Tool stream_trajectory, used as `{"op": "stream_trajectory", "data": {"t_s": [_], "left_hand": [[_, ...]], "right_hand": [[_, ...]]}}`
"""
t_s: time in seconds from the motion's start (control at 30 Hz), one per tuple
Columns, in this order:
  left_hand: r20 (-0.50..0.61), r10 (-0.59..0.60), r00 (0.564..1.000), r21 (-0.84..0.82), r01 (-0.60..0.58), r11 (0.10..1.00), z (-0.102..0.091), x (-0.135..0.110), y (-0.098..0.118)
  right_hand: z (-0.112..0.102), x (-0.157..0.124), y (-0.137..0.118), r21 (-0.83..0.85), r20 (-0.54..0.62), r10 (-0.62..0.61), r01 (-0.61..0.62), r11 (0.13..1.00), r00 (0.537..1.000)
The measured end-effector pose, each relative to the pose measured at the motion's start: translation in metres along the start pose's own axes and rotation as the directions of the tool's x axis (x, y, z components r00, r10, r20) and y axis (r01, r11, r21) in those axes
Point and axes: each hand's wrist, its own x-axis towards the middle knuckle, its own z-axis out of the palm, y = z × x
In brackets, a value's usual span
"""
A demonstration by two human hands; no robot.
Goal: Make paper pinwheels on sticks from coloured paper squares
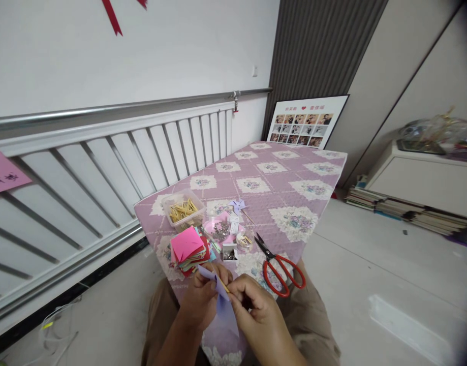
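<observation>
Just above the near end of the table, my left hand [199, 301] pinches a folded light purple paper [222, 304]. My right hand [256, 307] is closed on a thin yellowish wooden stick [223, 284] that lies against the paper; its far end is hidden by fingers. Beyond my hands lies a stack of coloured paper squares [188, 244], pink on top. To its right are a small white box [229, 252] of metal bits and a round clear tub [244, 241] of small pieces. A finished purple pinwheel [238, 205] on a stick rests farther back.
A clear plastic box [165, 207] holds many wooden sticks. Beside it is a pink tray [230, 238] with small metal pieces. Red-handled scissors [273, 259] lie at the right edge of the cloth-covered table [263, 201]. A white radiator [142, 152] runs along the left wall.
</observation>
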Motion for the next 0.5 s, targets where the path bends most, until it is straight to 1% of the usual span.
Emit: {"op": "stream_trajectory", "data": {"t_s": [0.13, 0.27, 0.37, 0.43, 0.5], "left_hand": [[-0.029, 0.008, 1.000, 0.003, -0.008, 1.000, 0.006, -0.002, 0.001], [-0.134, 0.006, 0.991, -0.021, -0.008, 1.000, 0.008, -0.003, -0.002], [-0.262, -0.033, 0.964, -0.011, 0.031, 0.999, 0.010, -0.002, -0.005], [-0.331, -0.011, 0.944, 0.028, 0.022, 0.999, 0.012, -0.001, -0.007], [-0.360, 0.023, 0.933, 0.093, 0.011, 0.996, 0.014, 0.001, -0.009]], "right_hand": [[-0.003, 0.001, 0.000, -0.005, 0.010, -0.006, 0.006, 1.000, 1.000], [-0.005, 0.003, 0.001, 0.061, 0.041, 0.040, -0.043, 0.997, 0.998], [-0.005, 0.004, 0.006, 0.169, 0.042, 0.131, -0.136, 0.976, 0.991], [-0.003, 0.005, 0.011, 0.261, 0.060, 0.208, -0.217, 0.941, 0.976], [-0.001, 0.006, 0.018, 0.334, 0.097, 0.285, -0.301, 0.893, 0.954]]}}
